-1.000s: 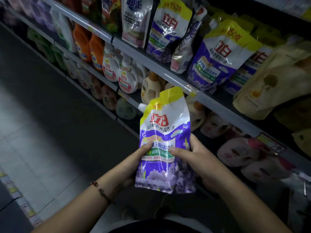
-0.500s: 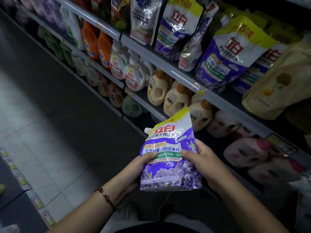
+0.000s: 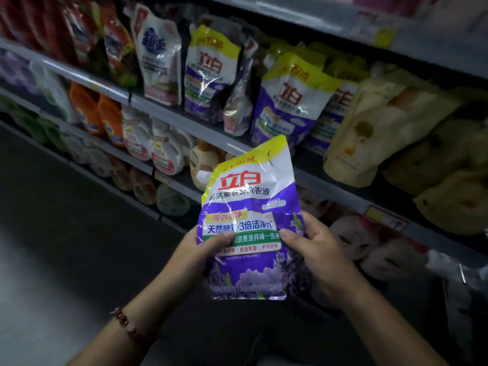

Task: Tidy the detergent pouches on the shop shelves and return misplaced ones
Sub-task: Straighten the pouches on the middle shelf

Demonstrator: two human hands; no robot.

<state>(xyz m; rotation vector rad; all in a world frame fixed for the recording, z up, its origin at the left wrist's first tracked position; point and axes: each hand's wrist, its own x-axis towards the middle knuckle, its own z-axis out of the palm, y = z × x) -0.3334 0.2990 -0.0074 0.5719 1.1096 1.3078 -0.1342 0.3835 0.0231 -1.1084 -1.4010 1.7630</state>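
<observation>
Purple pouch (image 3: 248,220) held upright in front of chest, label facing up toward cam, prob. to read brand & match it w/ stock before shelving. Left hand (image 3: 196,249) grips left edge, thumb curled over front; right hand (image 3: 317,256) grips right edge same way, thumb across label. Both clenched on pouch, none released. Two-sided grip keeps soft bag flat, spout (image 3: 203,175) at upper left. Pouch in mid-air, just below & in front of pouch shelf (image 3: 211,128), not touching it. Matching purple pouches (image 3: 293,101) stand on that shelf right above, some leaning; likely home spot. Cream pouches (image 3: 390,122) slumped farther right. Bottles (image 3: 137,136) on lower shelf behind, orange ones to their left.

Vs half a sec ago: pouch raised higher & tipped more upright, top now overlapping shelf edge in view; cam tilted up toward pouch row. Grip unchanged, thumbs same spots.
</observation>
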